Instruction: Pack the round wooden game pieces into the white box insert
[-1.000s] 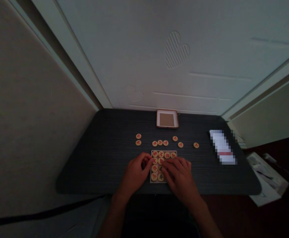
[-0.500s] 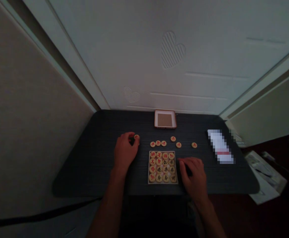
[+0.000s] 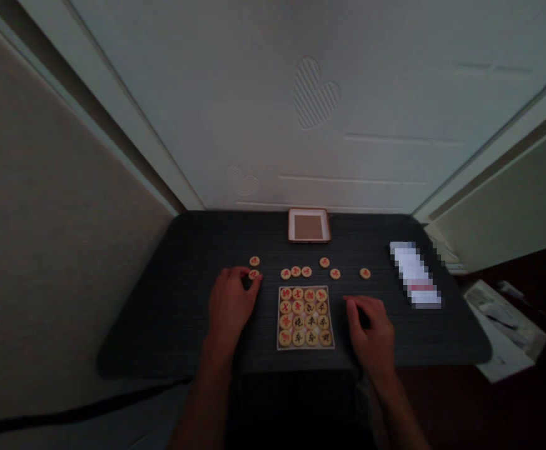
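My left hand (image 3: 230,301) pinches a round xiangqi piece (image 3: 253,274) with a red character between thumb and fingertips, low over the dark table. Just beyond it, another red-marked piece (image 3: 254,260) lies on its own. To the right of this hand sits a shallow square box (image 3: 278,319) filled with rows of pieces, some red-marked and some black-marked. On the box's right side my right hand (image 3: 371,334) rests with curled fingers, thumb and index tips close together and no piece visible between them.
Behind the box, three red-marked pieces (image 3: 296,271) lie in a row, with single pieces (image 3: 324,262) farther right. The box lid (image 3: 309,240) stands upside down at the table's back edge by the white door (image 3: 197,125). A pixelated white item (image 3: 416,275) lies at the right.
The piece my left fingers held now lies free on the table. That hand has drawn back slightly and pinches a second piece. My right hand has shifted slightly away from the box.
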